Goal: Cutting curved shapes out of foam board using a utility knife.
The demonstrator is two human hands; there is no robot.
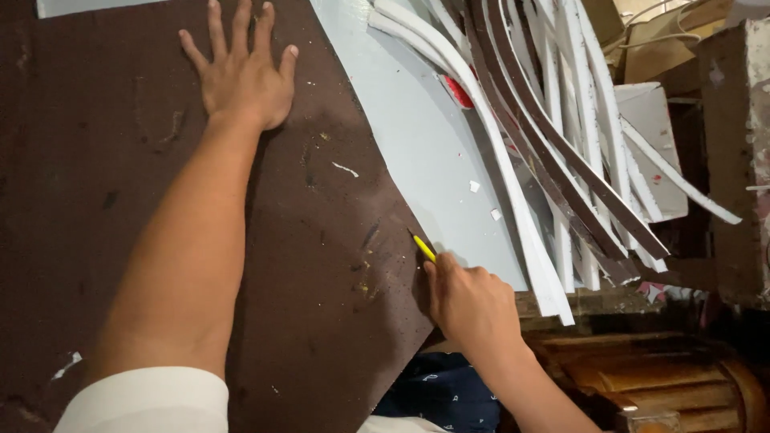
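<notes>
My left hand (241,76) lies spread flat on the dark brown sheet (120,184) while my right hand (469,301) grips a yellow knife (423,247) at its near right edge, beside curved cut strips (553,160) piled far right.

board (321,305): dk brown, matte; scuffed w/ paler scratches, yellow + white flecks nr the cut edge
sheet (417,136): plain pale grey-blue, no pattern; few tiny white chips on it
pencil (423,248): bright yellow, dark tip
strips (561,144): mix of white + dk brown, curved, fanned in alternating bands
scrap (459,94): red, peeking under the white strips
white panel (654,136): off-white, small red specks
sleeve (148,401): white, plain
cloth (441,393): navy w/ small pale marks scattered
wood furniture (666,377): glossy orange-brown, carved grain
block (742,144): dk brown, blotchy white paint smears
cardboard (666,40): tan, plain
</notes>
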